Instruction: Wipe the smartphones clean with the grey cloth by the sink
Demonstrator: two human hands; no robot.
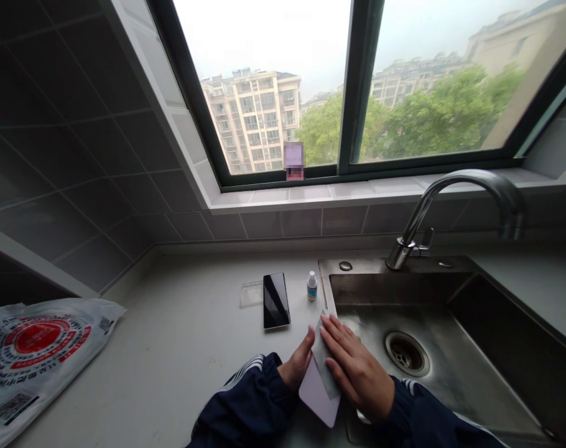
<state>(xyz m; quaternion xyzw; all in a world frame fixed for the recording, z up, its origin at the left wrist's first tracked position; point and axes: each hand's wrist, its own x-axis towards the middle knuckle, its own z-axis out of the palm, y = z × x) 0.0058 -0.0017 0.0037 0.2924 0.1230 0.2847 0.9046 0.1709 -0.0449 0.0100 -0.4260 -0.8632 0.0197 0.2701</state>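
In my left hand point(296, 364) I hold a flat lavender slab point(318, 398) with rounded corners, shaped like a phone, near the front left corner of the sink. My thumb is along its left edge, and the fingers under it are hidden. A thin grey cloth point(328, 379) covers its upper part. My right hand point(357, 370) lies over the cloth, fingers together, pressing it against the slab. Beyond my hands stands a small bottle point(311, 287) with a white cap and a blue and yellow label. Left of it lies a black-screened phone point(276, 301), partly over a clear phone case point(250, 295).
To the right is a steel sink point(432, 323) with a curved faucet point(455, 177). A white plastic bag point(35, 354) with red print lies on the left of the counter point(171, 348). A window point(283, 93) and its sill are behind; a blurred purple item point(294, 160) appears at the sill.
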